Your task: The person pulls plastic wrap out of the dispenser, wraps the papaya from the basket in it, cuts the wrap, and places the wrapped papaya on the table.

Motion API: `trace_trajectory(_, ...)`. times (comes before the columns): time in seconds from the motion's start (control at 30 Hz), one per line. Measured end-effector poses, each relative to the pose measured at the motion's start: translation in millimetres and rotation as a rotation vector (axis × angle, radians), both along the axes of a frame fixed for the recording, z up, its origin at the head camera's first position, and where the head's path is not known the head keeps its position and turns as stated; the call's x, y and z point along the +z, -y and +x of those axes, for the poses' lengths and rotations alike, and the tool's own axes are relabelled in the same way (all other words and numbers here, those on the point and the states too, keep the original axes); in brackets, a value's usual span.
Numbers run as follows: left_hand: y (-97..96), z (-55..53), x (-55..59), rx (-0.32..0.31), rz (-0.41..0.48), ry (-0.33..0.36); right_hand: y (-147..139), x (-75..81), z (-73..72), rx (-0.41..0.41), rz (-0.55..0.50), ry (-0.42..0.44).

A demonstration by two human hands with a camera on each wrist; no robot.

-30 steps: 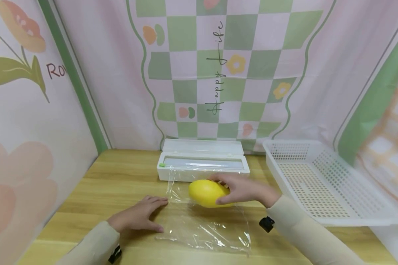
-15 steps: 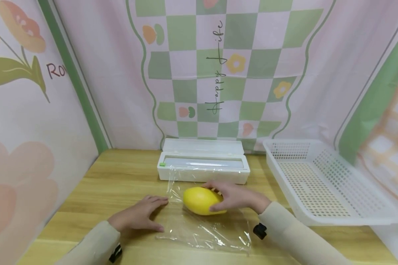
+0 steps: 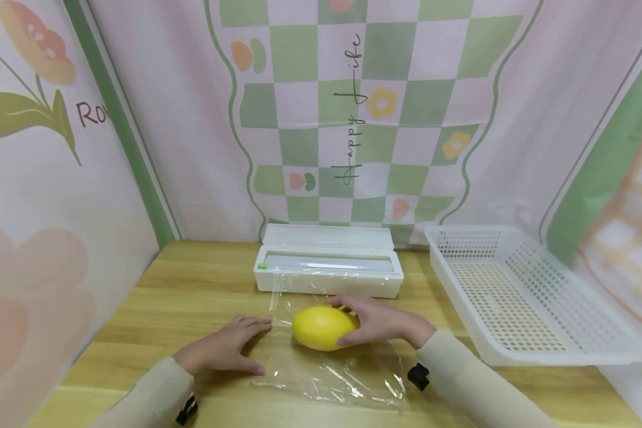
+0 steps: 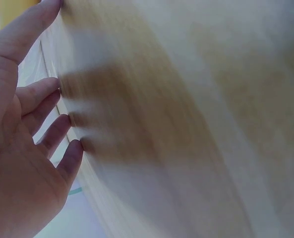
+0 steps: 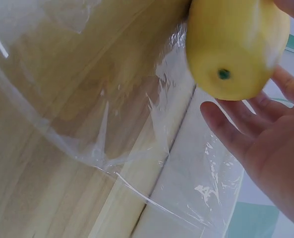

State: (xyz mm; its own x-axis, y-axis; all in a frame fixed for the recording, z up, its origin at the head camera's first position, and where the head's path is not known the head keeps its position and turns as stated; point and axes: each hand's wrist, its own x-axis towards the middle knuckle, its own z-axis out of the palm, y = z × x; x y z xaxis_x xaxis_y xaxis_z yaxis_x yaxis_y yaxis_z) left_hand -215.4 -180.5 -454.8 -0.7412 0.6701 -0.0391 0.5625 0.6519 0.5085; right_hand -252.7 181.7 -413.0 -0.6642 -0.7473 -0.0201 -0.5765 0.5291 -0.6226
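Note:
A smooth yellow mango (image 3: pixel 321 328), with a small green spot on its end in the right wrist view, lies over a sheet of cling film (image 3: pixel 348 374). My right hand (image 3: pixel 377 321) holds it from the right, thumb on the near side and fingers on the far side. At the film's left edge, my left hand (image 3: pixel 227 348) rests its fingertips and thumb on the table, holding nothing. The left wrist view shows its fingers (image 4: pixel 52 134) spread apart against the wood. Behind the mango, the film reaches back to a white cling film dispenser (image 3: pixel 329 279) with its lid raised.
A white perforated plastic basket (image 3: pixel 455 297) stands at the right of the wooden table (image 3: pixel 192 279). A printed curtain (image 3: pixel 342 119) hangs close behind the dispenser, and a flowered cloth (image 3: pixel 59 249) borders the left side.
My right hand has brought the mango left and nearer, down onto the middle of the film; it moved only slightly in the last half second. My left hand has stayed in place.

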Motion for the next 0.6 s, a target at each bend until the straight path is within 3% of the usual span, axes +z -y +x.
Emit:
trace_trajectory(0.3, -0.6, -0.6, -1.5, 0.002, 0.011, 0.008, -1.9, -0.1, 0.7, -0.008, 0.002, 0.0)
trace_trajectory(0.6, -3.3, 1.3, 4.9, 0.004, -0.005, -0.008, -6.4, 0.7, 2.4, -0.001, -0.01, 0.018)
